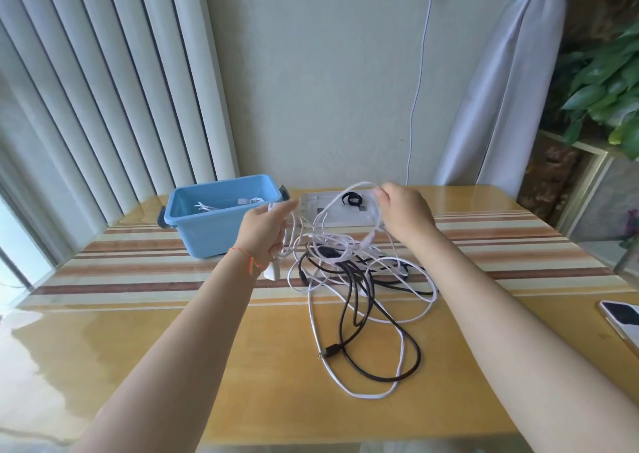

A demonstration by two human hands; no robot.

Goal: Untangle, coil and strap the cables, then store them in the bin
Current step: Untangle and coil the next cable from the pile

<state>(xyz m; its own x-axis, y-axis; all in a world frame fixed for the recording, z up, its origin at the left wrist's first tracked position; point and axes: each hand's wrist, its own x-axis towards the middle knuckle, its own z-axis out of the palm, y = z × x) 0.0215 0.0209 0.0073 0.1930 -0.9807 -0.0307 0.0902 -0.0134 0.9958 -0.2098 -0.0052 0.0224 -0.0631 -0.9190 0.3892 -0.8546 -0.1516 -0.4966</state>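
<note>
White cable: thin, limp white cord [345, 245], lifted from the tangle on the striped wooden table [173, 331].
Left hand [266, 231]: closed around gathered white loops.
Right hand [404, 210]: pinching one loop.
Black cable [359, 317]: interlaced; likely to snag.
Hold point: near a plug, probably.
Blue plastic bin [221, 214]: left, near.

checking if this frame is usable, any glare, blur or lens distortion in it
Head view: wide-angle bending bows the blinds and the table edges; daylight from the left leaves a pale sheen on the glossy tabletop at lower left; the left hand is slightly motion-smeared at the fingers, the right hand sharper; the cable tangle reads clearly, with soft shadows.
</note>
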